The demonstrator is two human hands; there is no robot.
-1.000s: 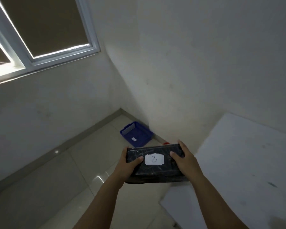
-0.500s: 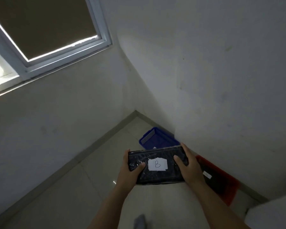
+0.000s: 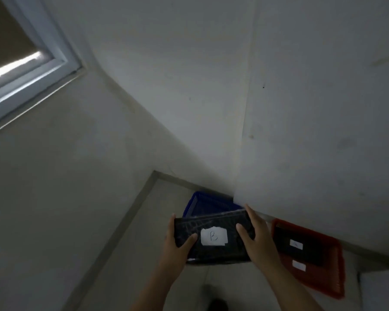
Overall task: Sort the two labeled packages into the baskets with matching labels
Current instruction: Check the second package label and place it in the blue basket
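Note:
I hold a black wrapped package (image 3: 213, 252) with a white label reading B, level in front of me. My left hand (image 3: 175, 245) grips its left end and my right hand (image 3: 256, 239) grips its right end. Behind the package a blue basket (image 3: 208, 204) stands on the floor in the room's corner, its near part hidden by the package. To the right a red basket (image 3: 330, 274) sits against the wall with a second black package (image 3: 301, 250) inside it; that package carries a white label, and another label shows on the basket's floor, both unreadable.
Pale walls meet in the corner above the blue basket. A window (image 3: 20, 70) is at the upper left. The tiled floor (image 3: 126, 261) spreads left of my arms. A white surface corner (image 3: 380, 290) shows at the bottom right, and a dark foot (image 3: 216, 304) below.
The view has closed in on the corner. The baskets appear larger and nearer, the red basket and its package are in fuller view, and the B package stays held in both hands.

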